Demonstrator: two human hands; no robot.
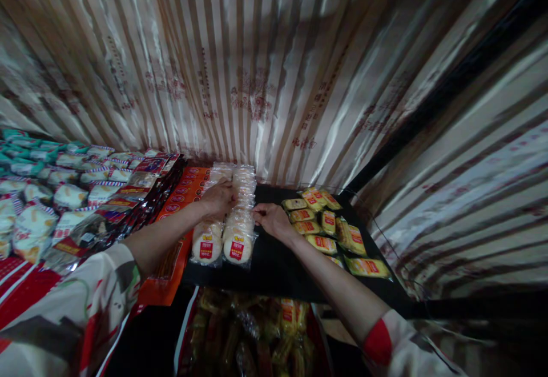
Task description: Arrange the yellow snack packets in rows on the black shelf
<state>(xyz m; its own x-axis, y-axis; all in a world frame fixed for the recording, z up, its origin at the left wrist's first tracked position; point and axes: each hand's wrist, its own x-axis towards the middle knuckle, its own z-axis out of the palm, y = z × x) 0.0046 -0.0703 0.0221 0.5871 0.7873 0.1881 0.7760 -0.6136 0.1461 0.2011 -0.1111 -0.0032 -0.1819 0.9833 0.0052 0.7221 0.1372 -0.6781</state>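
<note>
Round pale buns in clear wrappers with red-and-yellow labels lie overlapping in two columns, a left column (207, 244) and a right column (238, 243). My left hand (219, 197) reaches over the columns from the left, its fingers bent and closed on a wrapped bun in the upper half. From the other side, my right hand (274, 220) pinches the clear wrapper edge of a bun in the right column between thumb and fingertips. Part of the left hand's grip is hidden behind its own knuckles.
Yellow-wrapped small cakes (322, 223) are scattered on the black shelf (274, 277) at right. An orange packaging sheet (173, 263), dark glossy packets (128, 194) and white bagged snacks (71, 197) fill the left. Below sits a box of yellow packets (252, 331). Striped curtain (257, 68) hangs behind; a black bar (428, 103) slants at right.
</note>
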